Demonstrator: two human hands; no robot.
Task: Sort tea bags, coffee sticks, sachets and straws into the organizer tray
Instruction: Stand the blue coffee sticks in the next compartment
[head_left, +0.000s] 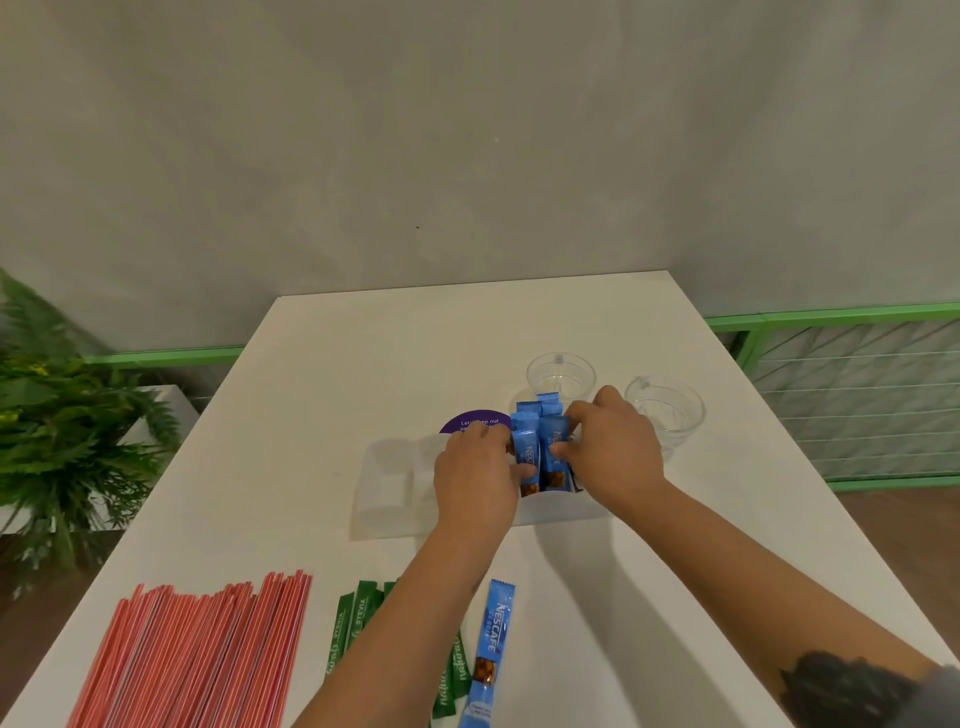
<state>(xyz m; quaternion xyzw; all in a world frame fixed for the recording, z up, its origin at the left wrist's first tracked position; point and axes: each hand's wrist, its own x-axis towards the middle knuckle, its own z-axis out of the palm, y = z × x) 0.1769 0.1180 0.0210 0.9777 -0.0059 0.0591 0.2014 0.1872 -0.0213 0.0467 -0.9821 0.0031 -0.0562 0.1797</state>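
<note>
Here both hands met over the organizer tray (387, 499), a translucent white box that sat near the middle of the white worktop (322, 364). The left hand (475, 478) and the right hand (610, 449) flanked a bunch of blue coffee sticks (540, 452) that stood upright in the tray's right-hand compartment. The left grip was pinched on one stick at the bunch's left edge, thumb in front; the right grip was closed around the sticks on the other side, fingertips pressed to the blue wrappers. The tray's left compartments were hazy, and their contents could not be made out.

Behind the tray lay a purple round card (475, 423), partly hidden by the left hand. Two clear glass cups (561, 376) stood just beyond and to the right of the tray, near each other.

At the near edge of the worktop, a wide spread of red straws (197, 654) lay side by side on the left. Green sachets (353, 618) lay beside them, partly under the left forearm, and a single blue coffee stick (493, 649) lay flat just right of those.
</note>
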